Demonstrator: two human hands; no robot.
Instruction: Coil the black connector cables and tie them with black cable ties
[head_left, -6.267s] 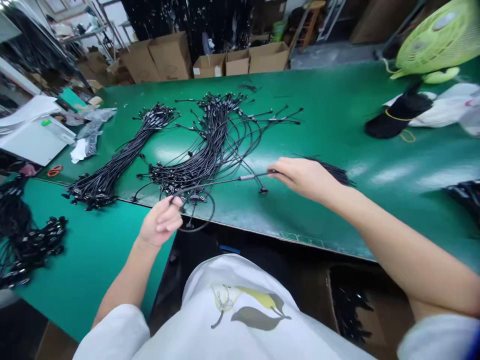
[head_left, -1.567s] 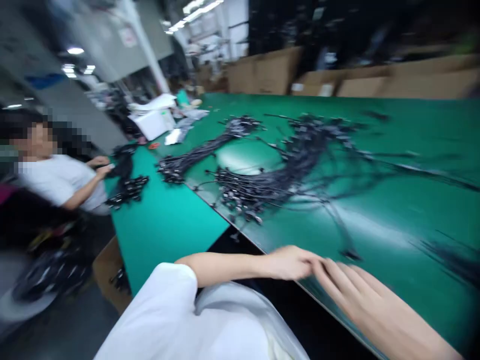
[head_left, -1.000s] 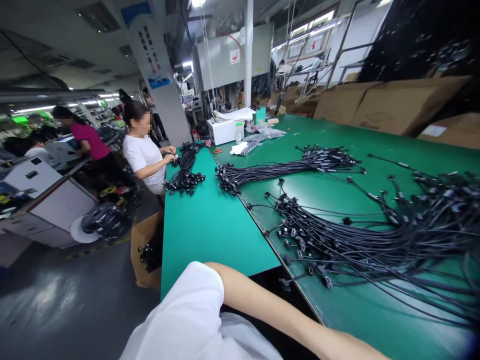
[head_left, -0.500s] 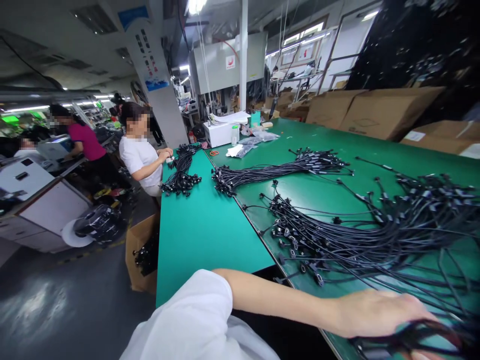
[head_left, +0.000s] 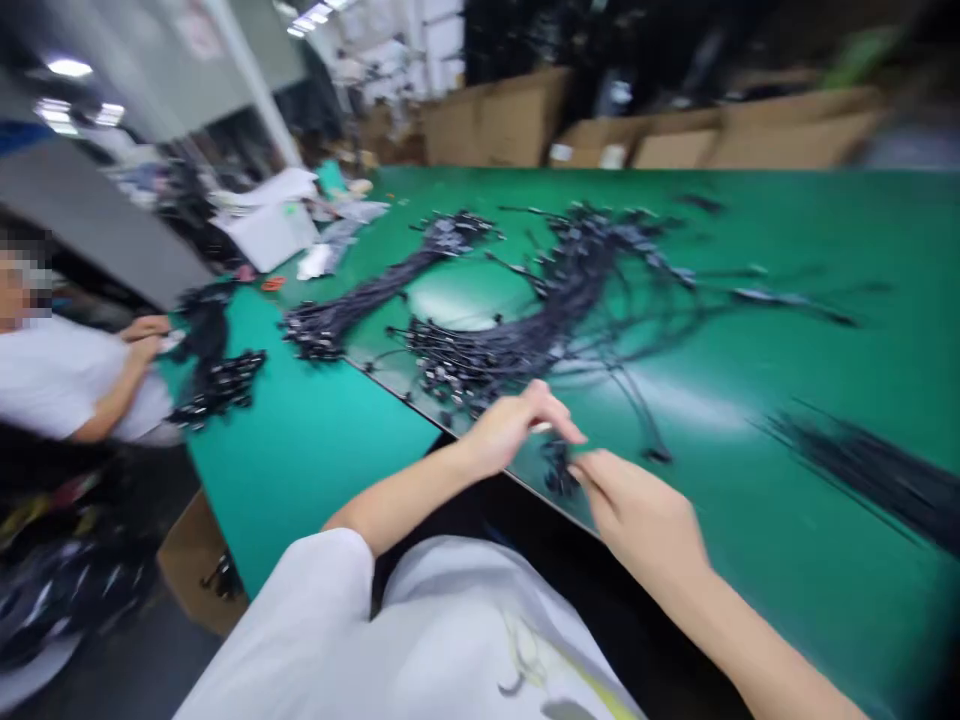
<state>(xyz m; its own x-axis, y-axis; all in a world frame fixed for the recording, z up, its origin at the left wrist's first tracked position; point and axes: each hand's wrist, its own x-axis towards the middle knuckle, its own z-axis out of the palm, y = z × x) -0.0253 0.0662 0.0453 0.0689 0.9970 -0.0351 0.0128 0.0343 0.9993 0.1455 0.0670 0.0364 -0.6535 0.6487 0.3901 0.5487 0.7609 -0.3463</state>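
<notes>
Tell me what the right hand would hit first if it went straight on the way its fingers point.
The right hand would likely meet the dark cable ends just at its fingertips first, then the left hand. Blur leaves the depth unclear.

My black cables (head_left: 510, 345) lie in a loose, splayed bundle on the green surface (head_left: 795, 230), their small connectors (head_left: 450, 375) clustered at the near end and thin branches fanning out to the right. A tighter bundle (head_left: 352, 290) lies just left of it. Between my left hand (head_left: 517, 425) and right hand (head_left: 637, 510) sits a dark cable end (head_left: 559, 470), too blurred to make out.
</notes>
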